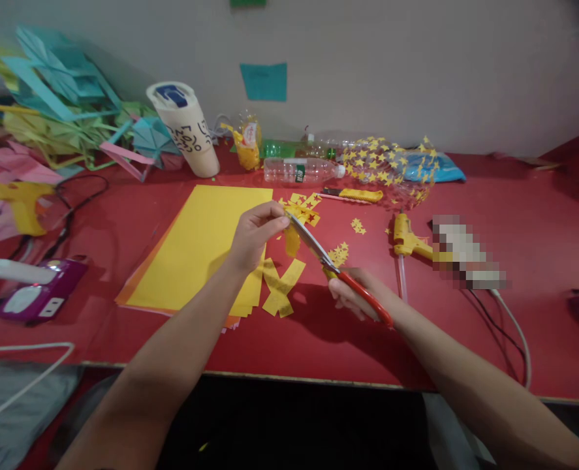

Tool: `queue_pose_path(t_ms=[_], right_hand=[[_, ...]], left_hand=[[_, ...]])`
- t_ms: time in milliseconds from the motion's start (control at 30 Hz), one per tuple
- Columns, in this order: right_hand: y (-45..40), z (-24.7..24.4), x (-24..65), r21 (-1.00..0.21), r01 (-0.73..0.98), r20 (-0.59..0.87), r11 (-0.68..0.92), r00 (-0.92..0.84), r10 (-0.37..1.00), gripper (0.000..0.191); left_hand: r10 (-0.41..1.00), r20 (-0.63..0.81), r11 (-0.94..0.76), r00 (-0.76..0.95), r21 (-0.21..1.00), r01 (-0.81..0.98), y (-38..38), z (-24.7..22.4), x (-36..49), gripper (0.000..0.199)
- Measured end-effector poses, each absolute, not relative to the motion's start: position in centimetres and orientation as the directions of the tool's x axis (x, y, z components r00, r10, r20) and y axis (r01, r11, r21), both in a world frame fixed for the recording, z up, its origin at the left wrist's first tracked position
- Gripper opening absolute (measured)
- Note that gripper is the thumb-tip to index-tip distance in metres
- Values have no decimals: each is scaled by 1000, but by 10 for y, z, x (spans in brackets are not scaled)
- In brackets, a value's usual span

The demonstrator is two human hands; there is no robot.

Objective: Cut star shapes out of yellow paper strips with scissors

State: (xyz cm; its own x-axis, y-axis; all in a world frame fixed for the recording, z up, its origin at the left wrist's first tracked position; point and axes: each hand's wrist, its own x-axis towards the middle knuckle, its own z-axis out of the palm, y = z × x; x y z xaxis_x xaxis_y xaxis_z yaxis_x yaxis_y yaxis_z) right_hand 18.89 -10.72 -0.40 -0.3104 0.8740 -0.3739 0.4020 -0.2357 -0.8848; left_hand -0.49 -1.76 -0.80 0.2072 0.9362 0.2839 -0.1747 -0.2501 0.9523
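My left hand pinches a small yellow paper strip that hangs below its fingertips. In my right hand are red-handled scissors; their blades reach up-left to the strip beside my left fingertips. Whether the blades are fully closed is hard to make out. Under the hands lie crossed yellow strips and a pile of yellow scraps with star-shaped holes. Small cut-out yellow stars sit near the scissors, with another little cluster to the right.
A yellow paper stack lies left of centre. Behind stand a white tumbler, a clear bottle and a star-covered bottle. A yellow utility knife and glue gun lie rightward. A purple power strip is at left.
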Motion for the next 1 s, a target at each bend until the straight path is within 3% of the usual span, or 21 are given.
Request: queue_pose_path(t_ms=[733,867,1000], right_hand=[[-109,-4,185,-861,396,-427,-318,-224,876,48],[-108,-5,185,-899,333,-362,-285,-196,911,46],[-104,-7,188,-939,253,-256,-234,-60,965,38]], left_hand=[[964,188,-147,190,966,-210,-19,-7,-2,11],[971,151,-113,186,974,-198,-19,-8,-1,10],[958,21,6,287,996,-91,-24,-12,7,11]])
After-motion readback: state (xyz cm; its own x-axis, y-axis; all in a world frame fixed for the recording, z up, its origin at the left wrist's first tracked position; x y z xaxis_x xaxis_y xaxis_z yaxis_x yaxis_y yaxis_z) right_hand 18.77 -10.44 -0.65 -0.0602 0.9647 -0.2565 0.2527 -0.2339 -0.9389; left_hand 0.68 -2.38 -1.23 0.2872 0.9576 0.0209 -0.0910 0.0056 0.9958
